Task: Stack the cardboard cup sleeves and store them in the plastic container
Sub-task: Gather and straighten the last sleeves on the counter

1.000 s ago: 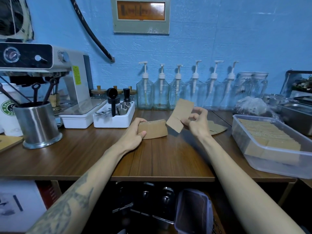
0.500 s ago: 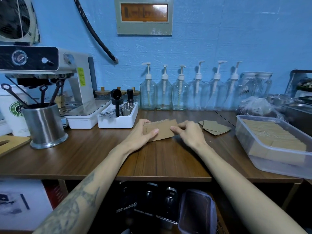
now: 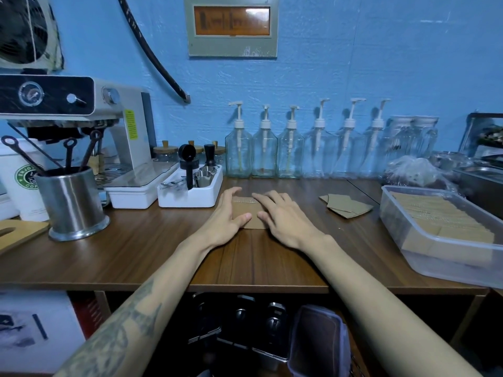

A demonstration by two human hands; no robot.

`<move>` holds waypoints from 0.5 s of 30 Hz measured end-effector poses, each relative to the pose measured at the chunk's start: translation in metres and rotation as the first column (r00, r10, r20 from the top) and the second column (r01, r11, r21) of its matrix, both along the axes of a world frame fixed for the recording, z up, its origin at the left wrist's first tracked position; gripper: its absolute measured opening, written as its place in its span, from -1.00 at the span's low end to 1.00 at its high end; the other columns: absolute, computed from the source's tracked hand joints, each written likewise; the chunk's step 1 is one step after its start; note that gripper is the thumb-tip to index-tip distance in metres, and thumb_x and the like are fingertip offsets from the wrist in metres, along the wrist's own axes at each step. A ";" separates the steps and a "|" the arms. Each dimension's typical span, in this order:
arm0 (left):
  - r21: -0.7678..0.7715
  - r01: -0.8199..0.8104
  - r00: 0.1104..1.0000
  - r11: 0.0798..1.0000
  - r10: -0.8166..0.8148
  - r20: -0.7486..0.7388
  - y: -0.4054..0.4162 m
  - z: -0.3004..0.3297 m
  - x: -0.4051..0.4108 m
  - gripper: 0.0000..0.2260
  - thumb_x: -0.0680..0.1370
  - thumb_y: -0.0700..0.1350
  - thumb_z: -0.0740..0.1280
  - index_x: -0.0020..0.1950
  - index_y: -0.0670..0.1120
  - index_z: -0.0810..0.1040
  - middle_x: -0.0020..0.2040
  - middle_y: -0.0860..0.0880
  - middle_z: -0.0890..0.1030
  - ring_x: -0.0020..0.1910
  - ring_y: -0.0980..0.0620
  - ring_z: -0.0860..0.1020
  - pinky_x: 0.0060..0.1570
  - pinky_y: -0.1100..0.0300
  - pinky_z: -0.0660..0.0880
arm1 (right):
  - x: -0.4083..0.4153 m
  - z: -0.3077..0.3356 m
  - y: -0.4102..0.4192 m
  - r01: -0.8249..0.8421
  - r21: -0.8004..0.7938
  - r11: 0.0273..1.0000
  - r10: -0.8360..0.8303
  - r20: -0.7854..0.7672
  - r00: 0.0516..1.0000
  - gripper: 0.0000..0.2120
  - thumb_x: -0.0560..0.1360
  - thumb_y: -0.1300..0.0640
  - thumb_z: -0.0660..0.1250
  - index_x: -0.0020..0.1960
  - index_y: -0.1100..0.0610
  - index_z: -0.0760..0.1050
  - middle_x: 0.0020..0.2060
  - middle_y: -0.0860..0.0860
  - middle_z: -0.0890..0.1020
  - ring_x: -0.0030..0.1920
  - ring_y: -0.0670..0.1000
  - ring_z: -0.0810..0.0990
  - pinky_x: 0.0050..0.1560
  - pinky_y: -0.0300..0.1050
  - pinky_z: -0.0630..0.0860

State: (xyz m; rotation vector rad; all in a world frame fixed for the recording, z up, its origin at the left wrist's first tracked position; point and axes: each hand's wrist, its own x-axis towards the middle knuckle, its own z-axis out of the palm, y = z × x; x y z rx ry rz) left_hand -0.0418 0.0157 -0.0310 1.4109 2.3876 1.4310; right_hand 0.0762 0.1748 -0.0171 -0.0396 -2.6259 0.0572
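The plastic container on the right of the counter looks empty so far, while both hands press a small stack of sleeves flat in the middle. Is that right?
Not quite. In the head view the plastic container is not empty: it already holds a row of sleeves. The rest stands: the left hand and right hand press flat on the small stack of sleeves mid-counter.

Both hands, left hand (image 3: 227,213) and right hand (image 3: 283,217), cover most of the sleeve stack (image 3: 249,213). At the right edge, the plastic container (image 3: 424,257) is cut off. The wall panel (image 3: 231,23) lettering at upper centre is blurred.
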 end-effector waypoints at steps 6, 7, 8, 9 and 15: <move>0.025 0.017 0.999 1.000 -0.016 -0.050 0.000 0.001 0.000 -0.58 0.58 -0.09 0.35 0.36 0.18 0.31 0.23 0.03 0.51 0.13 0.01 0.53 0.24 0.00 0.47 | 0.000 0.000 0.001 -0.068 -0.103 0.992 0.071 0.026 0.997 -0.63 0.67 0.09 0.09 0.47 0.03 0.28 0.21 0.08 0.41 0.14 0.14 0.43 0.17 0.08 0.42; 0.042 0.017 0.998 0.999 -0.015 -0.057 0.000 0.001 -0.001 -0.66 0.56 -0.11 0.36 0.28 0.16 0.39 0.16 0.07 0.55 0.12 0.05 0.54 0.22 0.02 0.48 | 0.000 0.000 0.002 -0.074 -0.119 0.990 0.077 0.023 0.997 -0.64 0.67 0.11 0.10 0.46 0.03 0.30 0.20 0.08 0.42 0.15 0.15 0.43 0.18 0.07 0.41; 0.054 0.016 0.999 0.998 -0.013 -0.052 0.001 0.001 -0.001 -0.71 0.55 -0.13 0.38 0.21 0.12 0.44 0.10 0.11 0.56 0.11 0.07 0.54 0.19 0.06 0.48 | 0.001 0.000 0.002 -0.080 -0.131 0.988 0.083 0.018 0.996 -0.64 0.67 0.12 0.11 0.45 0.03 0.31 0.18 0.07 0.42 0.15 0.14 0.43 0.18 0.06 0.40; 0.058 0.014 0.999 0.998 -0.011 -0.045 0.001 0.001 0.000 -0.73 0.55 -0.15 0.39 0.18 0.10 0.46 0.06 0.13 0.57 0.09 0.07 0.54 0.15 0.10 0.47 | 0.002 0.000 0.003 -0.089 -0.141 0.986 0.091 0.011 0.996 -0.65 0.66 0.12 0.12 0.44 0.02 0.32 0.16 0.06 0.43 0.15 0.13 0.43 0.18 0.05 0.40; 0.072 0.001 0.999 0.997 0.002 -0.041 0.004 0.003 0.001 -0.75 0.52 -0.15 0.42 0.13 0.09 0.48 0.01 0.10 0.58 0.02 0.04 0.54 0.08 0.11 0.48 | 0.008 0.001 0.006 -0.113 -0.207 0.972 0.112 -0.018 0.994 -0.69 0.66 0.07 0.15 0.40 0.01 0.35 0.16 0.02 0.45 0.19 0.10 0.45 0.20 0.03 0.42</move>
